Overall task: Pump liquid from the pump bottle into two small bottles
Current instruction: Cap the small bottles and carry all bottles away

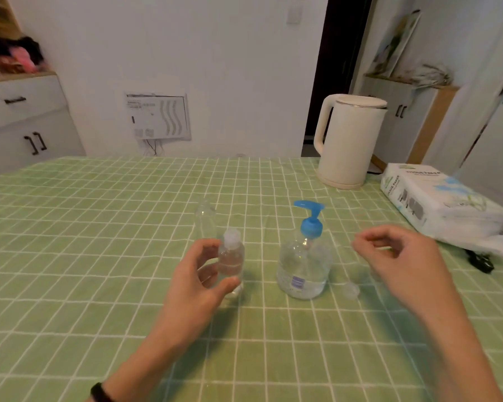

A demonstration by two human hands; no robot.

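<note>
A clear pump bottle (302, 271) with a blue pump head (311, 220) stands at the middle of the green checked table (99, 256), partly filled. Left of it stands a small clear bottle (231, 258) with a white cap and liquid inside. My left hand (198, 274) curls round this bottle, thumb at its base and fingers at its left side. A second small clear bottle (205, 219), uncapped, stands just behind. My right hand (395, 256) hovers to the right of the pump bottle, fingers loosely curled and holding nothing. A small clear cap (350, 290) lies on the cloth below it.
A cream electric kettle (346, 140) stands at the back right. A white pack of tissue paper (439, 204) lies at the right edge, with a dark object (481, 261) beside it. White cabinets stand beyond the table on both sides.
</note>
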